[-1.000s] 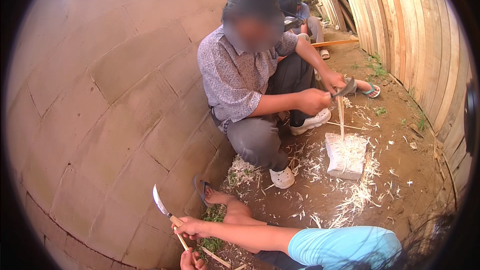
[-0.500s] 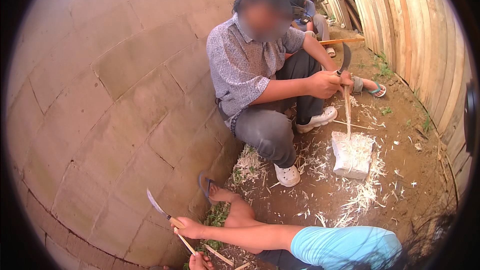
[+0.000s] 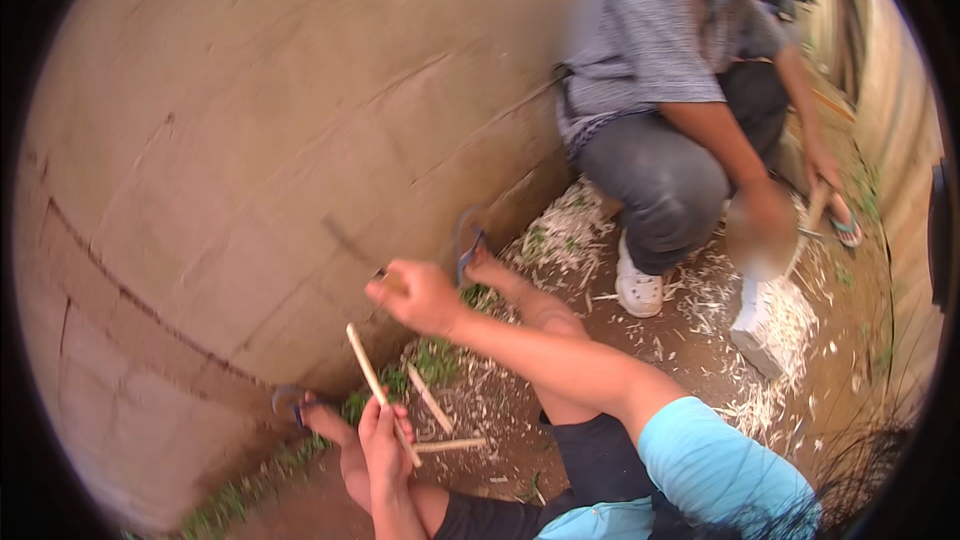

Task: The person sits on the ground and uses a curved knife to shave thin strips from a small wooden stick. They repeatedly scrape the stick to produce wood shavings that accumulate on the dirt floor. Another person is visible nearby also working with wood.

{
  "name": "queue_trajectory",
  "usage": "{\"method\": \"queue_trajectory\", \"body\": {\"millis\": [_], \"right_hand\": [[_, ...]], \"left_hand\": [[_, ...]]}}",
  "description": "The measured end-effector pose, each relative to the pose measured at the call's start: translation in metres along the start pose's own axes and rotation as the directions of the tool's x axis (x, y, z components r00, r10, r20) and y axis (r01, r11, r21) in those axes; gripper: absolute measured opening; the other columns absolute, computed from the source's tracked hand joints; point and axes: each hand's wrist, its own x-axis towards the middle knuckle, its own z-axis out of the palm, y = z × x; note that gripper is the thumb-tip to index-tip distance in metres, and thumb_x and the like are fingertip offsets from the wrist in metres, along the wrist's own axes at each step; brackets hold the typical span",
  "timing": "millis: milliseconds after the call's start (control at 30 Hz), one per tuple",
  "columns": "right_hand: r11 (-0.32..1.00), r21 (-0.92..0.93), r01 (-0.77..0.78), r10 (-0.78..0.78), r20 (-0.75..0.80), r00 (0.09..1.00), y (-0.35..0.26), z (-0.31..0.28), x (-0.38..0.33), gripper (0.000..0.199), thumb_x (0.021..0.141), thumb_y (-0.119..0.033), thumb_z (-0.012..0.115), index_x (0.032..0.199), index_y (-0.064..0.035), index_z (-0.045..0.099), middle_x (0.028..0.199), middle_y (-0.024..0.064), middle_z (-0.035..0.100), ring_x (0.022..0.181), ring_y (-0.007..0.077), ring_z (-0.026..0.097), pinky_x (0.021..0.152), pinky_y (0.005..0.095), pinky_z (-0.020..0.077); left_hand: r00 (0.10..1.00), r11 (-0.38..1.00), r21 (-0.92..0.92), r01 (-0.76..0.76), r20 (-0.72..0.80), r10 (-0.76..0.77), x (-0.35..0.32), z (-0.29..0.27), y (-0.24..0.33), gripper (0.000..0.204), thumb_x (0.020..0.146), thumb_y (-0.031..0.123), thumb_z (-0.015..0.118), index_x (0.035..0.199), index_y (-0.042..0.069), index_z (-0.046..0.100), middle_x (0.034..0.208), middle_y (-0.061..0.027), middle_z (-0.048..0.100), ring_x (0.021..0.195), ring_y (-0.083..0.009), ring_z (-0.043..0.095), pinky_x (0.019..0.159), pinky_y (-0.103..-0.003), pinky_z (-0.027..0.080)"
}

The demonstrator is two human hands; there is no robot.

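My right hand (image 3: pixel 422 295) is shut on the handle of a knife (image 3: pixel 352 245); its blade is blurred and points left toward the wall. My left hand (image 3: pixel 385 445) holds a thin pale wooden stick (image 3: pixel 372 380) upright and tilted left, just below the knife. My bare knee (image 3: pixel 545 315) and my flip-flop feet (image 3: pixel 470 250) rest on the dirt beside the wall. Two cut sticks (image 3: pixel 440 425) lie on the ground by my left hand.
A tan block wall (image 3: pixel 250 140) fills the left. A person in a grey shirt (image 3: pixel 650 40) squats at the upper right, holding a stick (image 3: pixel 812 215) over a white block (image 3: pixel 755 335). Wood shavings (image 3: pixel 790 380) cover the dirt. Wooden planks (image 3: pixel 900 120) stand at the right.
My right hand with the knife has risen up from the lower edge. My left hand and its stick have come into full view. The view has swung down and nearer the wall.
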Motion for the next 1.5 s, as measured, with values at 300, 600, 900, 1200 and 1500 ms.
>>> {"method": "queue_trajectory", "body": {"millis": [300, 600, 900, 1200, 1500], "right_hand": [[0.938, -0.334, 0.094, -0.024, 0.209, 0.978, 0.016, 0.020, -0.049, 0.039, 0.090, -0.014, 0.057, 0.127, -0.0040, 0.050, 0.102, 0.0197, 0.066, 0.095, 0.0367, 0.064, 0.083, 0.0422, 0.0487], [0.860, -0.378, 0.343, -0.059, 0.594, 0.802, 0.014, 0.013, -0.066, 0.039, 0.093, -0.020, 0.058, 0.132, -0.0156, 0.052, 0.099, 0.0151, 0.065, 0.088, 0.0341, 0.065, 0.076, 0.0411, 0.0516], [0.739, -0.528, 0.418, -0.074, 0.554, 0.829, 0.018, 0.008, -0.075, 0.041, 0.090, -0.014, 0.058, 0.129, -0.0232, 0.055, 0.088, 0.0077, 0.061, 0.074, 0.0310, 0.064, 0.062, 0.0410, 0.0521], [0.715, -0.502, 0.487, -0.172, 0.549, 0.818, 0.013, 0.042, -0.086, 0.044, 0.083, -0.010, 0.059, 0.124, -0.0272, 0.058, 0.082, 0.0049, 0.057, 0.064, 0.0275, 0.063, 0.053, 0.0407, 0.0504], [0.700, -0.425, 0.574, -0.270, 0.586, 0.764, 0.006, 0.071, -0.067, 0.043, 0.082, -0.012, 0.059, 0.123, -0.0253, 0.058, 0.076, 0.0059, 0.052, 0.063, 0.0273, 0.061, 0.051, 0.0401, 0.0504]], "left_hand": [[0.987, 0.991, -0.136, -0.013, -0.161, -0.009, -0.008, 0.003, -0.024, 0.034, 0.104, 0.019, 0.039, 0.135, 0.007, 0.039, 0.082, -0.0025, 0.056, 0.054, -0.0065, 0.050, 0.042, -0.020, 0.043], [0.992, 0.977, -0.213, -0.011, -0.127, -0.016, -0.001, 0.010, -0.021, 0.020, 0.103, 0.021, 0.040, 0.115, 0.005, 0.045, 0.078, -0.0018, 0.054, 0.050, -0.0050, 0.048, 0.039, -0.019, 0.039], [0.993, 0.994, -0.111, -0.021, -0.115, 0.008, -0.006, 0.004, -0.017, 0.019, 0.102, 0.019, 0.039, 0.112, 0.005, 0.046, 0.079, -0.0044, 0.058, 0.047, -0.0044, 0.048, 0.038, -0.018, 0.038], [0.995, 0.931, -0.362, 0.036, -0.074, -0.067, -0.007, -0.008, -0.013, 0.025, 0.104, 0.026, 0.038, 0.114, 0.006, 0.047, 0.075, -0.0019, 0.055, 0.047, -0.0055, 0.045, 0.037, -0.019, 0.035], [0.989, 0.901, -0.434, 0.022, -0.121, -0.083, -0.010, -0.012, -0.006, 0.037, 0.103, 0.045, 0.034, 0.095, 0.010, 0.045, 0.061, 0.0018, 0.039, 0.039, -0.0062, 0.032, 0.033, -0.020, 0.028]]}}
